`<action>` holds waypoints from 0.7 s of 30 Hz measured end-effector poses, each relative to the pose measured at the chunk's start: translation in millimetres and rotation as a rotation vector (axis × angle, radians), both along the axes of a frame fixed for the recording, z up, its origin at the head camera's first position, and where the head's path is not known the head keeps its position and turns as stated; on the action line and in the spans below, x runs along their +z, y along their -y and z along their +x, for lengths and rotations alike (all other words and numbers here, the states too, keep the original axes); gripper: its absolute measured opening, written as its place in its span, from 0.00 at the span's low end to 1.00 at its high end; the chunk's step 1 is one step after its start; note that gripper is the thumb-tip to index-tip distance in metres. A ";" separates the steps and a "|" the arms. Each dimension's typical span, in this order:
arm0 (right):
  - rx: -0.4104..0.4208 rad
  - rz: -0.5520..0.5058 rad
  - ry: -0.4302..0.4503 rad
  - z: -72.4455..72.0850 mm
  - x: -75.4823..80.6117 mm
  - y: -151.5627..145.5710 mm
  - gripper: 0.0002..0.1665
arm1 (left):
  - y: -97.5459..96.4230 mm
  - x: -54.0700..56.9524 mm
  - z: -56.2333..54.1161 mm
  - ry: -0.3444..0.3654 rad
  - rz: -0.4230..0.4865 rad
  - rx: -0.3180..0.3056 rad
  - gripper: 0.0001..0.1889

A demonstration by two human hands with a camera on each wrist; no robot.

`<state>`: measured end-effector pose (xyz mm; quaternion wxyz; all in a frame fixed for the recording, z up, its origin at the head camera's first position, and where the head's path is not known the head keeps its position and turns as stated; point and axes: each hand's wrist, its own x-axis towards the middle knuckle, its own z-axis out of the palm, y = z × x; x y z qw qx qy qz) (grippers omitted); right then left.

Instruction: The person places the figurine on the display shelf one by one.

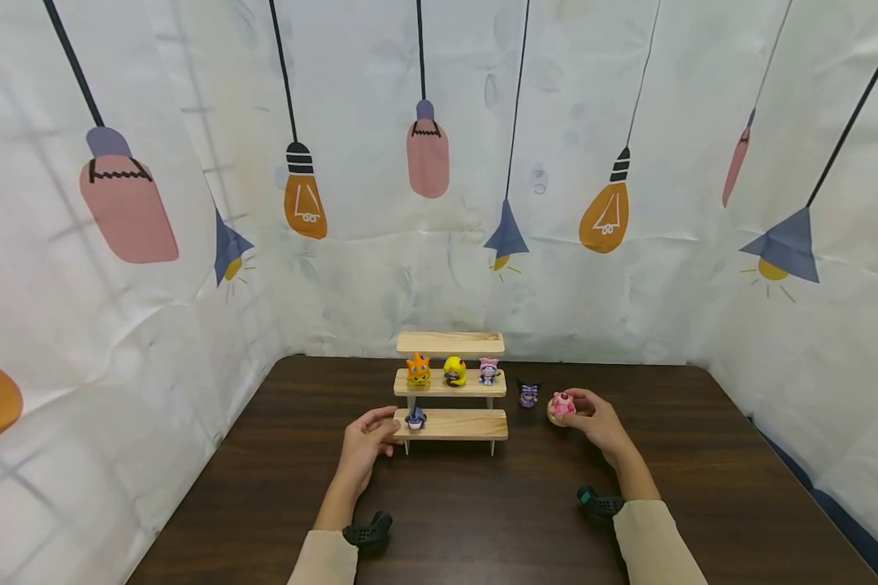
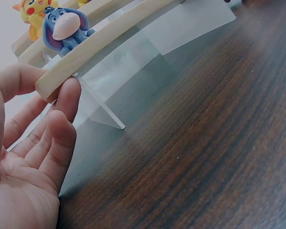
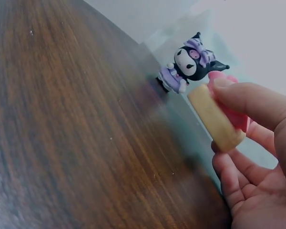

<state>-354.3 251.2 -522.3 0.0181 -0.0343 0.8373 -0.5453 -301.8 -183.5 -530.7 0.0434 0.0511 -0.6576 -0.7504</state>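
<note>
My left hand (image 1: 363, 443) pinches the left end of the lowest board of a three-tier wooden display stand (image 1: 457, 424), thumb above and fingers below. Close to that thumb sits a blue donkey figurine (image 2: 66, 29) on the same board. In my right hand (image 1: 598, 422) is a pink figurine with a round cream base (image 3: 217, 118), pinched between thumb and fingers and tilted in the right wrist view. Just left of it, a black-and-purple figurine (image 1: 528, 395) stands on the table. The middle board carries an orange-eared figurine (image 1: 419, 370), a yellow one (image 1: 454, 371) and a pink-and-purple one (image 1: 488, 371).
The stand's top board (image 1: 449, 342) bears no figurine. Its clear supports (image 2: 102, 102) reach down to the dark wooden table (image 1: 483, 512). A white curtain (image 1: 366, 284) printed with lamps surrounds the table at the back and sides. Each wrist wears a black device (image 1: 368, 530).
</note>
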 end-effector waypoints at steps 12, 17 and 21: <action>0.061 -0.010 -0.045 3.3 18.8 1.9 0.34 | -0.7 0.3 -1.0 -0.002 0.009 -0.012 0.18; 0.093 -0.021 -0.079 5.8 30.0 9.5 0.34 | -0.2 0.9 -0.3 -0.002 0.005 -0.015 0.18; 0.109 -0.029 -0.096 8.9 39.4 18.2 0.34 | 0.6 1.5 0.9 0.001 0.000 -0.012 0.18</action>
